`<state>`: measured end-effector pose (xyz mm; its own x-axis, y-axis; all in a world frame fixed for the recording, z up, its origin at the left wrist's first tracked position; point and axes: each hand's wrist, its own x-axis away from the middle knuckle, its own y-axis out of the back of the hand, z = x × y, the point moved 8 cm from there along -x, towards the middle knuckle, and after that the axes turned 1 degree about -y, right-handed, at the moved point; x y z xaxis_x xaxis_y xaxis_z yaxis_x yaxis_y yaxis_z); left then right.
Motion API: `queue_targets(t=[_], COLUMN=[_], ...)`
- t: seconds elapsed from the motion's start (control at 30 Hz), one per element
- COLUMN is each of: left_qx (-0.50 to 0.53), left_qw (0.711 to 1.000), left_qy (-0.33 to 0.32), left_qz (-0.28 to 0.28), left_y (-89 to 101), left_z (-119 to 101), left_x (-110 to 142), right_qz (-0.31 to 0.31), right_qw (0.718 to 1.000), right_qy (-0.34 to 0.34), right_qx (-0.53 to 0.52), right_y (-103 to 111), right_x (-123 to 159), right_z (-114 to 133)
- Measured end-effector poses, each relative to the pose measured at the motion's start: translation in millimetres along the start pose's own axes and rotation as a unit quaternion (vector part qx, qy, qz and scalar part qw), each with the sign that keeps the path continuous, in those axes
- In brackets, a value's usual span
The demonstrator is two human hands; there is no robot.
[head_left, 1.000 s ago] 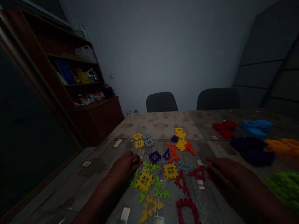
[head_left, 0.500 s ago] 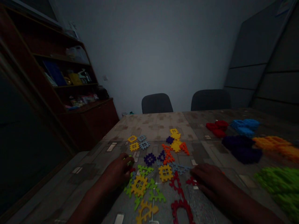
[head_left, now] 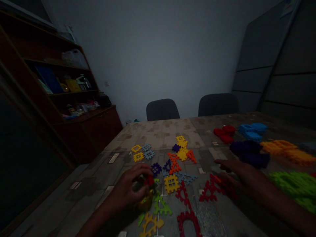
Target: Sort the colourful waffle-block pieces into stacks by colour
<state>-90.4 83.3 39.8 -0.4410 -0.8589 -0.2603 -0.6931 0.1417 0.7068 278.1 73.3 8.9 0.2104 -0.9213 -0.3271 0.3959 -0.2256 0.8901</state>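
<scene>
My left hand (head_left: 132, 184) is curled above the near left of the table, thumb and fingers around a small red interlocking piece (head_left: 149, 180). Beneath it, a yellow piece (head_left: 145, 202) is partly covered. Green triangular pieces (head_left: 161, 206) lie beside this hand. My right hand (head_left: 233, 171) hovers with fingers apart, holding nothing that I can see. Below it lie red triangular pieces (head_left: 208, 192), partly hidden by the hand and its shadow. Between the hands are a yellow square piece (head_left: 171, 183), a purple piece (head_left: 156, 169) and a red arch piece (head_left: 189, 219).
Farther off are orange pieces (head_left: 174, 163), a yellow group (head_left: 182, 153) and grey-blue pieces (head_left: 149, 154). Stacks of red (head_left: 224, 133), blue (head_left: 253, 131), purple (head_left: 249, 153), orange (head_left: 288, 151) and green (head_left: 295, 187) stand at right. Two chairs (head_left: 163, 109) are behind the table.
My left hand has moved right and lifted, with a red piece now showing at its fingers. My right hand has risen and moved right off the red piece, its fingers spreading.
</scene>
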Motion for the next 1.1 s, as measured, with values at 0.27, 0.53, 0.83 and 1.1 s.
queue_targets(t=[0.27,0.53,0.83,1.1], left_qx=[0.160,0.037,-0.092,-0.121], left_qw=[0.982,0.988,0.983,0.976], left_qy=[-0.094,-0.131,-0.098,-0.113], left_qz=[0.038,0.067,0.126,0.140], left_y=[-71.7,-70.2,-120.7,-134.7], left_z=[-76.5,-81.1,-19.8,-24.8], left_x=[-8.8,0.1,46.3,46.4], right_qz=[0.012,0.131,0.336,0.248], right_qw=[1.000,0.987,0.935,0.962], right_qy=[0.001,0.007,0.008,0.046], right_qx=[-0.010,-0.093,-0.112,-0.102], right_y=[4.9,-2.3,-67.2,-112.1], right_x=[-0.7,3.3,49.2,54.5], right_z=[8.9,47.3,111.2,95.1])
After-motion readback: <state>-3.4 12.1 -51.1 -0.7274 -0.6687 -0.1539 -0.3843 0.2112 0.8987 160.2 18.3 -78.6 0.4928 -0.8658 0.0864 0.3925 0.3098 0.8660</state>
